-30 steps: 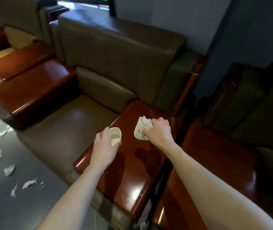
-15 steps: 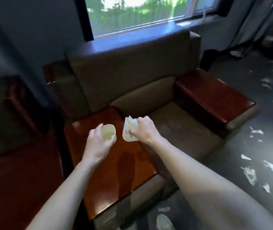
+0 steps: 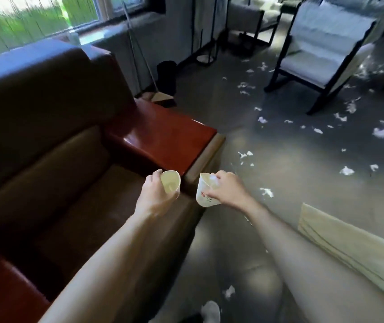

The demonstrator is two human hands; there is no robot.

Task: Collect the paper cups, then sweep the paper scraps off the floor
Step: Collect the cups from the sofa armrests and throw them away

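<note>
— Two paper cups show on my feed, one per hand. The left hand point(image 3: 156, 197) is curled round a plain cup point(image 3: 171, 184), its mouth tipped toward the camera, above the front of the brown armchair point(image 3: 46, 113) seat. The right hand point(image 3: 226, 190) pinches the rim of a flower-printed cup point(image 3: 206, 195), in the air just off the armchair's front corner.

— Contents?

— Plain cup: pale inside, and I cannot make out anything in it. Printed cup: a white scrap point(image 3: 213, 177) shows at the rim by the fingers. Whatever lies below it is hidden.

— Floor condition?

— Many paper scraps point(image 3: 267, 192) lie scattered over the grey floor point(image 3: 279, 148), thickest toward the right edge, where blur merges them into patches I cannot count. One more lies near the bottom, beside a white shoe point(image 3: 211, 312) cut off by the frame.

— Tools?

— I note a broom point(image 3: 162, 97) leaning on the wall beyond the red-brown armrest point(image 3: 163, 136), next to a dark bin point(image 3: 166, 75). The handle is smeared and the head sits just behind the armrest.

— Anything unidentified?

— A beige cloth shape point(image 3: 349, 248) at lower right runs out of frame, and I cannot tell what it is. A grey rocking chair point(image 3: 321, 43) stands among the scraps at upper right.
</note>
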